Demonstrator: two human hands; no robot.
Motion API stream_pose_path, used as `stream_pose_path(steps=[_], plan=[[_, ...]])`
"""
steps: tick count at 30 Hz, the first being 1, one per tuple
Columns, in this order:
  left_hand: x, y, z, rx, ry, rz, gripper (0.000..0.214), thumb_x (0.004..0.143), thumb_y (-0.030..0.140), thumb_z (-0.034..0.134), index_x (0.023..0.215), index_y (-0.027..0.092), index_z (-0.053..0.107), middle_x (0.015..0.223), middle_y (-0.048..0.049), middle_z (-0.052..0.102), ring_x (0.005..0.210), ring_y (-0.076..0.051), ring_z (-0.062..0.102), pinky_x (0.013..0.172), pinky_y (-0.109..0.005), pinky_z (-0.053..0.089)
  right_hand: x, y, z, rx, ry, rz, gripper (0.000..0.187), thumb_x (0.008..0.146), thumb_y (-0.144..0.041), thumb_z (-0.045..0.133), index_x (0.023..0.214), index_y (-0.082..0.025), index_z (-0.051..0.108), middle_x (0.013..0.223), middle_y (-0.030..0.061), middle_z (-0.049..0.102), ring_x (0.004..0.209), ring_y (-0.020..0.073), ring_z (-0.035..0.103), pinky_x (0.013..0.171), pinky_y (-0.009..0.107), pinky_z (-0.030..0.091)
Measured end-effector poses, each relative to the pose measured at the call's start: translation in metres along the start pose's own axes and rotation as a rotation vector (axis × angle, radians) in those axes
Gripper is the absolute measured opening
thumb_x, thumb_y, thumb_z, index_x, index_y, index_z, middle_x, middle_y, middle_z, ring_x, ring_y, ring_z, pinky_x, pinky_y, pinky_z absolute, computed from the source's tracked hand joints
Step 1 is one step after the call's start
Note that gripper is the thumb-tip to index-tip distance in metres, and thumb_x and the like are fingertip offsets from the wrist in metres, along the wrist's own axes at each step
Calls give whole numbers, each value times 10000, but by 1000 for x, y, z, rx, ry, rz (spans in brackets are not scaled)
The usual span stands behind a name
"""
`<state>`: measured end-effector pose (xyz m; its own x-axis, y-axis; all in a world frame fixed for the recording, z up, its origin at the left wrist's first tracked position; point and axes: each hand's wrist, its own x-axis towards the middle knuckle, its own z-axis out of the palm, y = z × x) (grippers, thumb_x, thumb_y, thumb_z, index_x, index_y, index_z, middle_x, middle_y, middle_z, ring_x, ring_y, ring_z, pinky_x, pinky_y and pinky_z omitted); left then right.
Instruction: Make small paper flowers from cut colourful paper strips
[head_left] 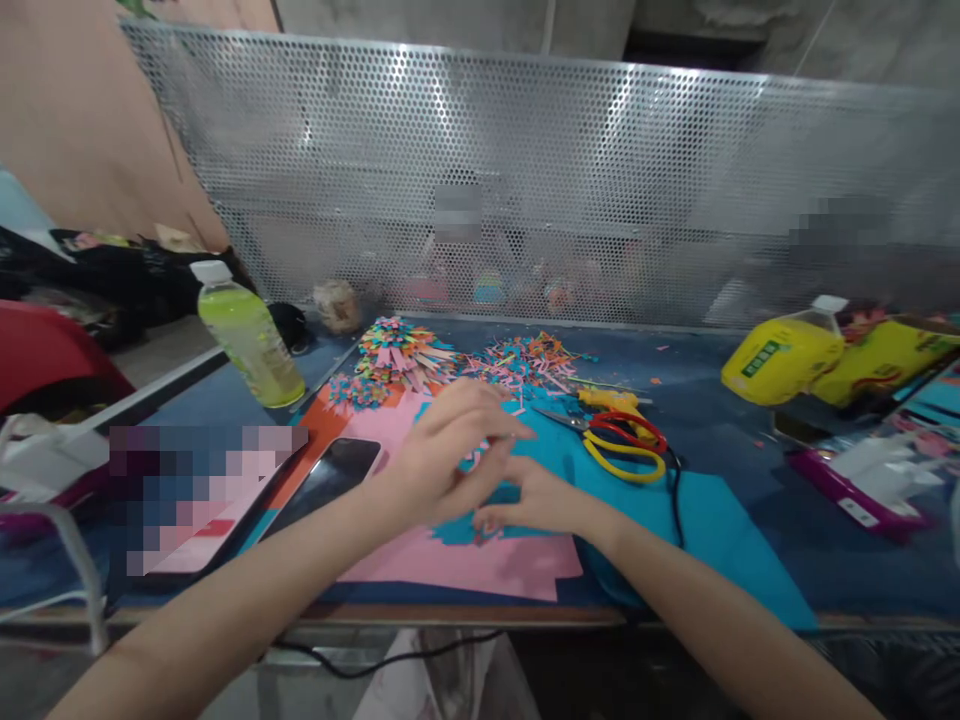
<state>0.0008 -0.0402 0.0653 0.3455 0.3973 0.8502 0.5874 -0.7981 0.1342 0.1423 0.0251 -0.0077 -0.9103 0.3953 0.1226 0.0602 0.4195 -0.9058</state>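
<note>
My left hand [454, 450] is over the middle of the table, its fingers curled toward the right. My right hand [547, 497] meets it from the other side, fingers bent, with the fingertips of both hands close together. Whatever is pinched between them is too small and blurred to make out. Below both hands lies blue paper [450, 528] with a fringed edge, on top of pink paper [480, 567]. Scissors [622, 450] with red and yellow handles rest on blue paper just right of my hands, beside a yellow glue gun [611, 402].
Behind my hands are a fringed multicoloured paper piece [401, 350] and loose paper scraps [529, 362]. A phone [330, 480] and a bottle [251, 340] stand or lie left. Yellow bottles [784, 355] and a purple tissue pack [855, 500] are right. A perforated metal panel [525, 150] borders the back.
</note>
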Motion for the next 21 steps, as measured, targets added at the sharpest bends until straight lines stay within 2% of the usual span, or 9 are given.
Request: stream_pose_path(steps=[2, 4, 9, 11, 13, 16, 19, 21], plan=[[-5, -14, -2, 103, -38, -86, 172, 777, 132, 451, 869, 198, 580, 786, -43, 592, 835, -168, 528, 797, -351, 433, -1, 2, -7, 188, 8, 38, 233, 728, -382, 596, 784, -172, 514, 842, 11, 607, 588, 91, 589, 564, 246, 493], [-11, -27, -1, 146, -116, -228, 155, 793, 184, 449, 862, 188, 588, 808, -52, 585, 846, -174, 517, 801, -348, 416, 0, 6, -14, 286, 76, 57, 264, 720, -390, 605, 770, -160, 487, 772, 3, 601, 553, 86, 583, 538, 236, 489], [-22, -40, 9, -81, -513, -514, 233, 766, 376, 509, 879, 188, 588, 824, -36, 594, 790, -157, 541, 716, -270, 422, 2, 10, -25, 267, 153, 135, 274, 696, -390, 626, 749, -162, 482, 589, -37, 559, 498, 106, 579, 441, 205, 451], [-26, -40, 13, -176, -604, -598, 259, 750, 411, 522, 864, 191, 594, 778, -18, 603, 725, -145, 554, 659, -249, 422, 1, 10, -27, 253, 167, 159, 274, 693, -393, 626, 742, -162, 489, 564, -45, 543, 476, 100, 566, 437, 204, 448], [-29, -42, 16, -239, -613, -667, 262, 735, 408, 538, 875, 196, 604, 750, -8, 614, 695, -142, 561, 638, -245, 423, 1, 9, -29, 247, 182, 170, 280, 694, -398, 624, 750, -160, 490, 563, -43, 545, 472, 94, 559, 453, 206, 447], [-35, -47, 20, -288, -527, -761, 264, 710, 380, 569, 895, 199, 621, 756, -12, 634, 710, -150, 574, 647, -252, 438, -1, 8, -32, 278, 220, 166, 295, 715, -396, 608, 849, -168, 478, 621, -31, 577, 504, 90, 560, 479, 211, 444], [-39, -53, 21, -312, -452, -812, 232, 716, 366, 563, 833, 179, 634, 718, -17, 631, 672, -141, 569, 627, -252, 451, -2, 8, -36, 310, 258, 141, 365, 719, -353, 618, 983, -181, 434, 658, -30, 591, 535, 90, 557, 492, 212, 433], [-41, -55, 22, -337, -438, -828, 221, 722, 366, 557, 787, 166, 626, 693, -17, 622, 639, -132, 561, 601, -244, 452, -2, 8, -37, 302, 296, 115, 394, 697, -311, 647, 998, -179, 430, 685, -23, 596, 601, 99, 576, 517, 208, 428]])
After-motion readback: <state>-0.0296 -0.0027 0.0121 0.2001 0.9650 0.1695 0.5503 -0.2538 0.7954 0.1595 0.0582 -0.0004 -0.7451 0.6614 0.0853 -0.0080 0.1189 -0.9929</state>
